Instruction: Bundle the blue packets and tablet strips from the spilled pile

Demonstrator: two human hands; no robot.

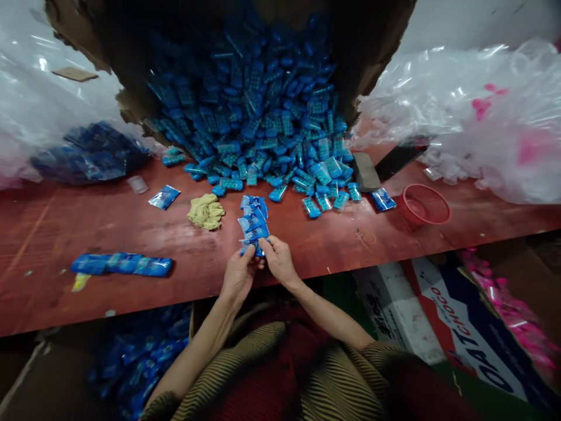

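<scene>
A row of small blue packets (253,224) lies overlapped on the red-brown table (87,222), running away from me. My left hand (239,273) and my right hand (277,259) meet at its near end, fingers pinched on the nearest blue packet. Behind the row, a big heap of blue packets (263,111) spills out of a torn cardboard box (372,41). A folded yellow cloth (205,211) lies just left of the row.
A bundled stack of blue packets (121,264) lies at left, a lone packet (163,197) beyond it. A red plastic basket (423,204) sits at right, near a dark block (366,171). Clear plastic bags fill both far sides. Boxes stand below the table edge.
</scene>
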